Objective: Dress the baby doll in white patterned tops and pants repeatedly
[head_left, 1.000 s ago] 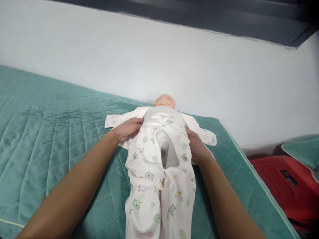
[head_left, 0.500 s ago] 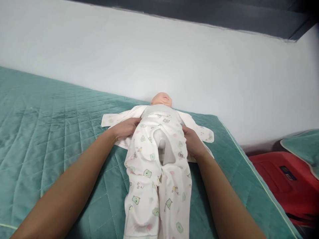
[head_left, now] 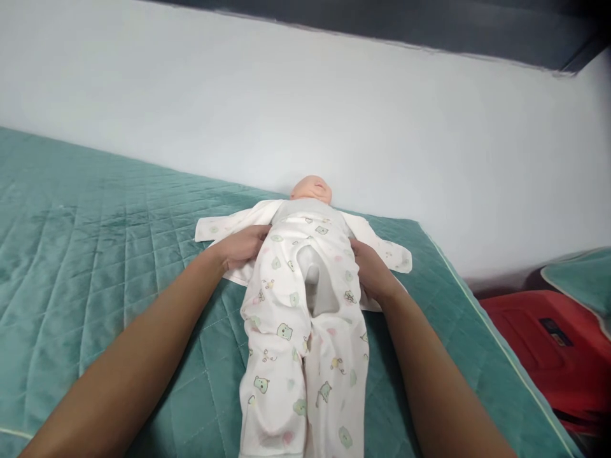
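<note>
A baby doll (head_left: 312, 189) lies on its back, its head by the wall. White split-crotch baby pants (head_left: 279, 331) with green and pink animal prints cover its legs and lower body. A grey-white layer shows at the chest and through the gap between the legs. Under the doll a white baby shirt (head_left: 395, 253) is spread, both sleeves stretched outward. My left hand (head_left: 243, 247) is closed at the pants' left side near the waist, fingertips partly hidden. On the opposite side my right hand (head_left: 370, 267) grips the pants' edge, its fingers mostly tucked out of sight.
A green quilted cover (head_left: 119, 273) spreads under everything, its piped edge running down at the right. Beyond that edge stands a red plastic object (head_left: 544, 350), with another piece of green fabric (head_left: 580, 280) over it. A white wall (head_left: 286, 95) rises behind the doll's head.
Both hands stay at the sides of the pants, with hardly any movement. The whole view has shifted very slightly.
</note>
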`<action>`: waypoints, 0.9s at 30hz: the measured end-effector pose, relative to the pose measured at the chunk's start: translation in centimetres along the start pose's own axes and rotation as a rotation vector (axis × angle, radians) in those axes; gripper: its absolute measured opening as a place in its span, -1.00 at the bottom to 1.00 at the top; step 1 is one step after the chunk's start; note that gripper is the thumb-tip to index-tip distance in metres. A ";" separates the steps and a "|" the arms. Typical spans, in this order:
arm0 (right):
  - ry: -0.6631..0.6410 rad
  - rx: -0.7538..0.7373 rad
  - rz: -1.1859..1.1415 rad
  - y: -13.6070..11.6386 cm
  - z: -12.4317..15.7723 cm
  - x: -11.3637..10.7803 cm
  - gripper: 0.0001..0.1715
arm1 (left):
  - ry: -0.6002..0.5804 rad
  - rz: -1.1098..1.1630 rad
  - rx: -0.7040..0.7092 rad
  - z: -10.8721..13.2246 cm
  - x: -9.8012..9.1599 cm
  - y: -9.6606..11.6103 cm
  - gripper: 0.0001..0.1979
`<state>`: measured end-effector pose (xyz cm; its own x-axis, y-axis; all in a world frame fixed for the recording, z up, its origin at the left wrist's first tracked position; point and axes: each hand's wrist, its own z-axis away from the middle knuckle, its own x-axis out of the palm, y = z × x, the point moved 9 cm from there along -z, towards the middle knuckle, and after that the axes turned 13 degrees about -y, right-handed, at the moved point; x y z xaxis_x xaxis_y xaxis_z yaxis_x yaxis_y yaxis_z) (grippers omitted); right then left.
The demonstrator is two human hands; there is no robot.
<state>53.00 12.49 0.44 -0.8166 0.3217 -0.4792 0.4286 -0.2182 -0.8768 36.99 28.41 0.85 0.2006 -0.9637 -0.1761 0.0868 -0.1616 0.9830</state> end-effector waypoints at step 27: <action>0.414 -0.096 0.132 0.2 1.0 -2.5 -0.81 | 0.238 -0.288 -0.046 0.3 -0.9 0.6 -0.69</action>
<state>54.80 10.73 1.48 -0.5372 0.6425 -0.5464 0.5688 -0.2024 -0.7972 36.51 29.15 1.59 0.3819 -0.8030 -0.4575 0.2154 -0.4040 0.8890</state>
